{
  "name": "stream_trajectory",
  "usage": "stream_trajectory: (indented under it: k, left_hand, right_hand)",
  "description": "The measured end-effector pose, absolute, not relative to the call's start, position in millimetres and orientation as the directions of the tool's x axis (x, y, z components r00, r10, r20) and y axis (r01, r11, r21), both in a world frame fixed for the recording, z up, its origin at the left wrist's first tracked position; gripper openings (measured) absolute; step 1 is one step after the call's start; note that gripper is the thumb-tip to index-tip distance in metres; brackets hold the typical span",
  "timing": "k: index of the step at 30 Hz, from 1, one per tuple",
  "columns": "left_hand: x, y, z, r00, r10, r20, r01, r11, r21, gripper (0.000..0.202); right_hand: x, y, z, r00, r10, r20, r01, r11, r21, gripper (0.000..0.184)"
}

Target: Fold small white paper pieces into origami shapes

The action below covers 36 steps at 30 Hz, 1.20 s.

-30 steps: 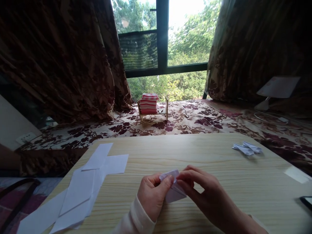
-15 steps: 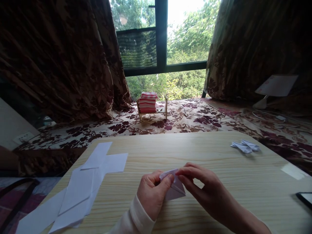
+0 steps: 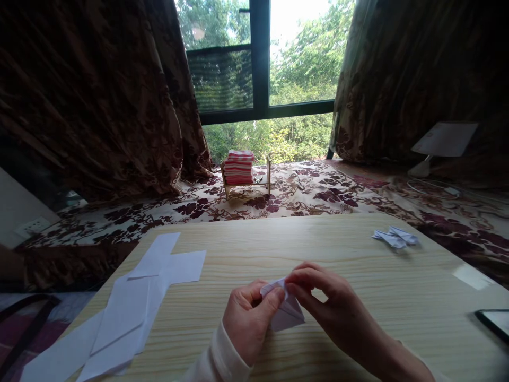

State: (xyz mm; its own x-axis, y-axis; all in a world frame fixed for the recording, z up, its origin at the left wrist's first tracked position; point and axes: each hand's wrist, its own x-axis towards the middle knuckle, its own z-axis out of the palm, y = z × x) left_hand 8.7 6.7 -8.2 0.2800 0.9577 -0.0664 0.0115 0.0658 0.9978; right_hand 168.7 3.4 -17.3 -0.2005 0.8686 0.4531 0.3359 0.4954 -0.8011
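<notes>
A small folded piece of white paper [image 3: 287,314] is held between both hands above the near middle of the table. My left hand [image 3: 251,314] grips its left side, with the thumb pressed on top. At the paper's upper right edge, my right hand [image 3: 330,294] pinches with thumb and forefinger. Part of the paper is hidden behind the fingers. Several loose white paper sheets [image 3: 123,302] overlap on the left of the table. Toward the far right lie folded white paper pieces [image 3: 395,237].
The pale wooden table [image 3: 238,241] stands before a ledge with flowered cloth [image 3: 314,191]. On it are a small rack [image 3: 269,180] with folded red-and-white cloths [image 3: 238,168] and a white lamp [image 3: 443,140]. A dark-edged device [image 3: 493,323] lies at the right.
My right thumb and forefinger have closed in on the paper's upper edge, and that edge looks lifted slightly. The whole view has shifted a little.
</notes>
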Motion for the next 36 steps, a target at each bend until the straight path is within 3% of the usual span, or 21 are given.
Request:
stream_trajectory:
  k: [9, 12, 17, 26, 32, 36]
  left_hand:
    - [9.8, 4.1, -12.2, 0.278, 0.952, -0.132, -0.006, 0.139, 0.990, 0.026]
    - [9.3, 3.9, -11.9, 0.284, 0.949, -0.138, -0.012, 0.148, 0.989, 0.024]
    - [8.9, 5.1, -12.2, 0.242, 0.961, -0.132, 0.000, 0.136, 0.991, 0.023]
    - [11.1, 3.0, -7.9, 0.212, 0.974, -0.076, 0.068, 0.063, 0.996, 0.023]
    - [12.2, 3.0, -9.0, 0.220, 0.969, -0.112, -0.136, 0.144, 0.980, 0.039]
    - [11.5, 2.8, -9.8, 0.189, 0.979, -0.072, -0.089, 0.090, 0.992, 0.034]
  right_hand:
    - [167.4, 3.7, -19.4, -0.189, 0.848, 0.495, 0.339, 0.530, -0.777, 0.009]
    - [166.8, 3.2, -19.8, -0.153, 0.897, 0.414, 0.344, 0.441, -0.829, 0.003]
    - [165.6, 3.8, -21.7, -0.191, 0.958, 0.213, 0.313, 0.265, -0.912, 0.019]
    - [162.4, -0.2, -8.7, -0.214, 0.964, 0.157, 0.363, 0.228, -0.904, 0.030]
    - [160.6, 0.7, -9.6, -0.128, 0.987, 0.094, 0.174, 0.116, -0.978, 0.035]
    - [160.2, 2.5, -13.7, -0.111, 0.993, 0.042, 0.062, 0.049, -0.997, 0.037]
